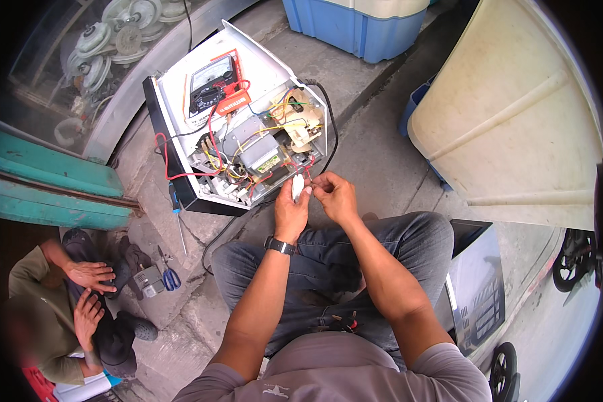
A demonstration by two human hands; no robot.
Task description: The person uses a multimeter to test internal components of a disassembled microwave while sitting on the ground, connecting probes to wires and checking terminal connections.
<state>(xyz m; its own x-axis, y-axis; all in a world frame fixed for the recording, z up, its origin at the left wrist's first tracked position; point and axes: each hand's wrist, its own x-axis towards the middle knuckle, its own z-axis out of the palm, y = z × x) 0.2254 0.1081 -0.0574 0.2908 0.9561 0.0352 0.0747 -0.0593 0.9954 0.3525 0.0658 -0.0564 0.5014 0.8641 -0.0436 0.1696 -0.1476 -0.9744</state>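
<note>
My left hand (pixel 291 216) is closed around a small white block-like part (pixel 298 187), held upright between thumb and fingers. Beside it my right hand (pixel 336 197) pinches something too small to make out, close to the white part. Both hands are at the near edge of an opened microwave oven (pixel 201 195) with a white case and black front. Inside it sit a grey transformer (pixel 253 144), a beige plastic bracket (pixel 300 124) and many coloured wires. An analog multimeter (pixel 211 80) with red and black leads rests on the white casing.
Left of the oven lies a blue-handled screwdriver (pixel 178 214); blue-handled scissors (pixel 171 276) are near a grey metal part (pixel 149 281). A person (pixel 60 321) sits at lower left. A dark metal panel (pixel 479 288) stands right of my knee. Large bins (pixel 509 114) stand right; a blue tub (pixel 358 30) behind.
</note>
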